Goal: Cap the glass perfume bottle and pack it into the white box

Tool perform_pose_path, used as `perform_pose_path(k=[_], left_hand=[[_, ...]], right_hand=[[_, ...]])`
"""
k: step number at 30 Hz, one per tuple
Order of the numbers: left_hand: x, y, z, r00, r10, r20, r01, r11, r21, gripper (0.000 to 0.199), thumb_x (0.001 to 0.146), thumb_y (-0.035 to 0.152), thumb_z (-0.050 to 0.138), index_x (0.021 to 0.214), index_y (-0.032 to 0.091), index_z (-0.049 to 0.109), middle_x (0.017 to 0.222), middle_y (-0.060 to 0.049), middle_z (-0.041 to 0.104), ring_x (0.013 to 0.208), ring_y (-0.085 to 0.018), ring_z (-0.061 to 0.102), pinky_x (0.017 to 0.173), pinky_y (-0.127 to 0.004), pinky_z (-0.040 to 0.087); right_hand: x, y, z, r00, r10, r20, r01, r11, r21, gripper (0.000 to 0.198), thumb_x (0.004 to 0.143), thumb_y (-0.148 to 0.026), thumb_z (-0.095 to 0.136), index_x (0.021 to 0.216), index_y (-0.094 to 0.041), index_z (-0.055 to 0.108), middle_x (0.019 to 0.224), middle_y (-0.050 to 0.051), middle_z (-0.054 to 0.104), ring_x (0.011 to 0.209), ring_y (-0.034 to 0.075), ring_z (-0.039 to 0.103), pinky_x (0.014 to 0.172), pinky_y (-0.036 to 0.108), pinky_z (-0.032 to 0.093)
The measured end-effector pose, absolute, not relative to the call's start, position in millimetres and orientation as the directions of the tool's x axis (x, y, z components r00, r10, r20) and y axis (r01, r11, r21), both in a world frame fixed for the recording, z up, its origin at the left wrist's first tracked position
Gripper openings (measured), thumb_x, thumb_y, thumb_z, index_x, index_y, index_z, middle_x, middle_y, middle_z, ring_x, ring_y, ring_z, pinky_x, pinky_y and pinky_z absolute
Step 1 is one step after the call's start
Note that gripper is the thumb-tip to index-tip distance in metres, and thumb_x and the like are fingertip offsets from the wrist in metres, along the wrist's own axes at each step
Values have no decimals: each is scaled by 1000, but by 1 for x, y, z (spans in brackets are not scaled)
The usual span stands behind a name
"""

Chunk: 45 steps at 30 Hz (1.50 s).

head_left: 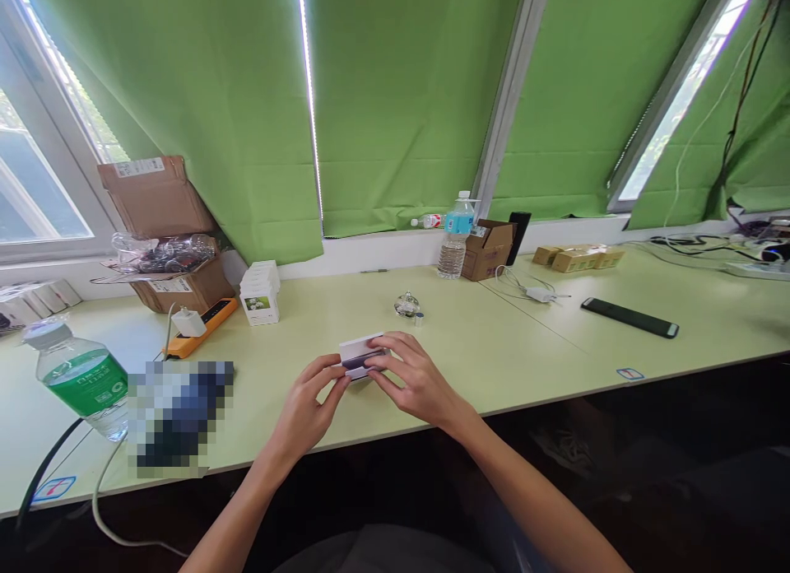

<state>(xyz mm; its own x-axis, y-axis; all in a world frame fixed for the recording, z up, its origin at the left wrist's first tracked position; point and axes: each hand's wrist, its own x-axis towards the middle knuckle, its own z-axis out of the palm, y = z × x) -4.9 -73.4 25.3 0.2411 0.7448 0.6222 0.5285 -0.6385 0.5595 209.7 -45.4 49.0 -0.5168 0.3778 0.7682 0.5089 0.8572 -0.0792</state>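
Note:
Between my two hands is a small white cardboard box with a raised flap and a dark inside, held just above the table near its front edge. My left hand pinches its left end between thumb and fingers. On the opposite end, the fingers of my right hand grip the box, with some fingertips over the opening. Whatever lies inside is too dark to make out. Beyond the hands stand a small shiny glass piece and a little silvery cap.
At left are stacked white boxes, an orange power strip, a green-labelled bottle and an open carton. A large water bottle, a brown carton, a charger and a black phone-like bar are to the right.

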Motion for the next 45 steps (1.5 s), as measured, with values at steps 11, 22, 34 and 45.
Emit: perform_pose_path(k=[11, 22, 34, 45], left_hand=[[-6, -73, 29, 181, 763, 621, 519, -610, 599, 16, 93, 25, 49, 98, 22, 65, 112, -7, 62, 101, -18, 60, 87, -30, 47], [-9, -68, 25, 155, 797, 584, 480, -577, 660, 19, 93, 28, 48, 101, 22, 65, 116, -8, 61, 105, -20, 59, 89, -33, 49], [-6, -68, 26, 170, 833, 527, 451, -541, 709, 29, 95, 34, 45, 117, 24, 60, 119, -7, 64, 108, -20, 60, 90, -34, 51], [-11, -63, 18, 151, 874, 461, 429, -478, 766, 39, 99, 38, 30, 124, 24, 56, 125, -7, 61, 110, -20, 59, 96, -39, 47]], right_hand=[[209, -45, 49, -483, 462, 744, 548, 822, -154, 24, 90, -25, 57, 113, -23, 60, 123, 11, 54, 117, 25, 50, 97, 44, 48], [208, -42, 41, -422, 589, 689, 574, 762, -300, 29, 91, -27, 55, 120, -24, 56, 135, 11, 47, 123, 24, 50, 98, 41, 50], [209, -38, 37, -446, 543, 712, 512, 807, -295, 25, 92, -24, 54, 116, -26, 60, 118, 7, 61, 109, 20, 60, 91, 35, 54], [213, -33, 32, -435, 479, 762, 427, 855, -294, 26, 90, -17, 55, 107, -29, 70, 127, 6, 58, 97, 17, 65, 83, 32, 58]])
